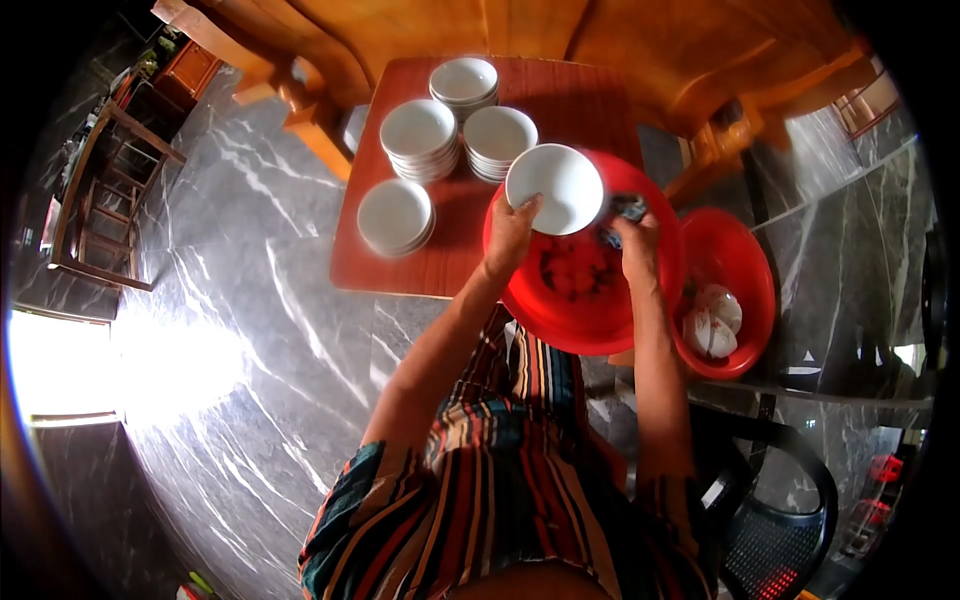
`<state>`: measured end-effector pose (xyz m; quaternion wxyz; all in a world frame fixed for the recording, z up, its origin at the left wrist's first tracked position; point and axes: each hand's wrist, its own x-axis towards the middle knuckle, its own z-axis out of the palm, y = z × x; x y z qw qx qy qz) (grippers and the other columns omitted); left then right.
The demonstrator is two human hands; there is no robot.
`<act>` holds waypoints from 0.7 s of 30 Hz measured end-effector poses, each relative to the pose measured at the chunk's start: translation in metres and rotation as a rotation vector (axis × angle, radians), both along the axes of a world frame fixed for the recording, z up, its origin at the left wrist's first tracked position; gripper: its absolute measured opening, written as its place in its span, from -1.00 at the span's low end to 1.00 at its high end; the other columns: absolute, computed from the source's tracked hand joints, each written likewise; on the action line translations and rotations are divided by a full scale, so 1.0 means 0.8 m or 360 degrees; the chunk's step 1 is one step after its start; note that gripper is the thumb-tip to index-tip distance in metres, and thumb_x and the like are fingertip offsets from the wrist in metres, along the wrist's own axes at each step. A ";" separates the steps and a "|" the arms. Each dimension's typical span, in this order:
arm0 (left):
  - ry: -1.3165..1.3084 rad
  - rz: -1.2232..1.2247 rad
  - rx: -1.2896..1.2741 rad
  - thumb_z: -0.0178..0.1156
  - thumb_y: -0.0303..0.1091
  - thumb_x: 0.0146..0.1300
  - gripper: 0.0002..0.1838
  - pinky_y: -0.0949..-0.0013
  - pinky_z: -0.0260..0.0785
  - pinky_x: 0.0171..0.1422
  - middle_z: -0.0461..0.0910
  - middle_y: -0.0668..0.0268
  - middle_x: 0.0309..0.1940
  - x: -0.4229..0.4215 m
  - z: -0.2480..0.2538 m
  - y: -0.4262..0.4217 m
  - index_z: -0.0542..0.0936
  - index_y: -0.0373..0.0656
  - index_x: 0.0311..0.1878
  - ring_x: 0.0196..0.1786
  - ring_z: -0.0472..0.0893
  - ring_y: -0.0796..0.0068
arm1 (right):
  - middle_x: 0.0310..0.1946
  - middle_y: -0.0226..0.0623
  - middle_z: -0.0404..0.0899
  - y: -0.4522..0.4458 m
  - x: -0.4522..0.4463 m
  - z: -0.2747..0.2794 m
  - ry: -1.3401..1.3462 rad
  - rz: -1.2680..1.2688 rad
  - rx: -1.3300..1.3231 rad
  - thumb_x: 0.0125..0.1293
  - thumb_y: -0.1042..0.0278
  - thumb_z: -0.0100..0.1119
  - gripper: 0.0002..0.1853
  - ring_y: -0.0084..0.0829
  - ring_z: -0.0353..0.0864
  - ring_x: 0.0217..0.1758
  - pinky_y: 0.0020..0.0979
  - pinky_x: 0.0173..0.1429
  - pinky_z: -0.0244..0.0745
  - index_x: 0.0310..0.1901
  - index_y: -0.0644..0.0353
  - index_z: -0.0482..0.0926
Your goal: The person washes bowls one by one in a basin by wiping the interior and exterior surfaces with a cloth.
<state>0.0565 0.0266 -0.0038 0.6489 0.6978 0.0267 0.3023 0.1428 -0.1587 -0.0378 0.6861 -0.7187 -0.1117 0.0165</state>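
Observation:
My left hand (512, 232) grips a white bowl (556, 188) by its near left rim, thumb inside, the hollow tilted up toward me. Just to its right, my right hand (636, 240) is closed on a dark patterned cloth (626, 212), partly blurred. Both hands are over a large red basin (560, 325), which has a dark patterned area at its bottom. Stacks of white bowls stand on the red-brown table to the left: a back stack (464, 80), a tall stack (418, 135), a middle stack (500, 138) and a low front stack (396, 216).
The small wooden table (350, 262) carries the stacks and part of the basin. A second red basin (757, 300) at the right holds several white dishes (715, 325). Behind is a carved wooden bench (500, 28). A black chair (775, 540) stands at lower right.

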 end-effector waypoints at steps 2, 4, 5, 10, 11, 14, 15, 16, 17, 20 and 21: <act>-0.0014 -0.0578 -0.1253 0.06 -0.51 0.19 -0.64 0.26 0.53 -0.39 0.54 0.09 -0.19 -0.006 0.014 -0.002 0.37 -0.34 0.07 -0.22 0.61 0.20 | -0.30 -0.41 0.59 -0.007 -0.001 0.011 0.0351 -0.0145 0.0517 0.02 0.56 0.21 -0.75 -0.53 0.57 -0.28 -0.48 -0.12 0.49 -0.20 0.21 0.54; 0.0126 -0.0679 -0.1330 0.05 -0.57 0.14 -0.60 0.29 0.56 -0.51 0.54 0.04 -0.20 0.001 0.001 0.007 0.35 -0.41 0.09 -0.35 0.62 0.16 | -0.19 -0.35 0.56 -0.006 -0.011 0.039 0.0371 0.0009 0.0837 0.06 0.48 0.20 -0.70 -0.47 0.55 -0.15 -0.44 0.00 0.45 -0.11 0.25 0.51; 0.0304 -0.0801 -0.1419 0.04 -0.59 0.13 -0.60 0.28 0.56 -0.50 0.54 0.01 -0.22 0.001 0.000 0.010 0.34 -0.45 0.08 -0.37 0.62 0.15 | -0.14 -0.31 0.54 -0.005 -0.018 0.054 0.0308 0.0173 0.0983 0.09 0.44 0.18 -0.66 -0.44 0.52 -0.08 -0.42 0.05 0.41 -0.06 0.25 0.48; 0.0603 -0.1025 -0.0960 0.01 -0.62 0.10 -0.63 0.28 0.53 -0.51 0.55 -0.12 -0.29 0.022 -0.032 0.017 0.35 -0.59 0.00 -0.44 0.62 0.08 | -0.09 -0.29 0.49 -0.005 -0.016 0.049 0.0153 0.0365 0.0960 0.16 0.28 0.19 -0.57 -0.42 0.46 0.01 -0.39 0.18 0.30 0.04 0.28 0.42; 0.0755 -0.1018 -0.1154 0.02 -0.62 0.09 -0.63 0.28 0.53 -0.51 0.55 -0.13 -0.30 0.022 -0.029 0.017 0.35 -0.60 -0.01 -0.45 0.62 0.07 | -0.09 -0.30 0.50 -0.006 -0.015 0.045 0.0157 0.0313 0.0839 0.17 0.26 0.19 -0.57 -0.43 0.46 0.00 -0.41 0.15 0.32 0.04 0.28 0.42; 0.0523 -0.1343 -0.0234 0.06 -0.60 0.08 -0.64 0.32 0.50 -0.58 0.57 -0.11 -0.36 0.018 -0.014 0.018 0.37 -0.59 -0.04 -0.52 0.62 0.08 | -0.17 -0.36 0.50 -0.014 -0.011 0.035 0.0318 0.0244 0.0744 0.13 0.24 0.25 -0.61 -0.45 0.47 -0.09 -0.40 -0.01 0.38 -0.02 0.17 0.46; 0.0804 -0.1343 -0.0473 0.08 -0.59 0.08 -0.65 0.34 0.47 -0.63 0.57 -0.10 -0.41 0.013 0.005 0.015 0.38 -0.59 -0.05 -0.55 0.61 0.10 | -0.20 -0.38 0.50 -0.017 -0.011 0.035 0.0371 0.0235 0.0755 0.11 0.24 0.27 -0.62 -0.46 0.48 -0.11 -0.40 -0.05 0.39 -0.04 0.13 0.48; 0.1086 -0.1328 -0.0712 0.09 -0.57 0.08 -0.65 0.36 0.44 -0.68 0.57 -0.10 -0.45 0.009 0.021 0.012 0.39 -0.59 -0.07 -0.59 0.60 0.11 | -0.20 -0.38 0.50 -0.018 -0.015 0.045 0.0411 0.0345 0.0823 0.11 0.21 0.26 -0.62 -0.45 0.49 -0.12 -0.40 -0.05 0.40 -0.05 0.13 0.49; 0.1107 -0.1325 -0.0727 0.10 -0.56 0.07 -0.65 0.38 0.39 -0.75 0.57 -0.10 -0.50 0.006 0.030 0.009 0.40 -0.60 -0.07 -0.62 0.59 0.13 | -0.20 -0.38 0.51 -0.022 -0.010 0.037 0.0431 0.0398 0.0858 0.11 0.19 0.26 -0.62 -0.44 0.49 -0.12 -0.40 -0.05 0.40 -0.06 0.13 0.49; 0.1207 -0.1446 -0.0634 0.11 -0.56 0.07 -0.65 0.39 0.41 -0.74 0.57 -0.10 -0.52 0.008 0.025 0.013 0.39 -0.60 -0.08 -0.63 0.59 0.16 | 0.05 -0.07 0.44 -0.043 0.018 -0.017 0.0506 0.0588 0.0874 0.21 0.12 0.13 -0.53 -0.27 0.45 0.11 -0.27 0.19 0.34 0.05 0.28 0.41; 0.1238 -0.1486 -0.0601 0.12 -0.55 0.07 -0.64 0.39 0.41 -0.74 0.57 -0.11 -0.52 0.009 0.023 0.015 0.39 -0.61 -0.08 -0.63 0.59 0.17 | 0.14 0.04 0.42 -0.043 0.020 -0.019 0.0523 0.0632 0.0867 0.24 0.10 0.09 -0.49 -0.22 0.43 0.19 -0.23 0.27 0.31 0.08 0.33 0.38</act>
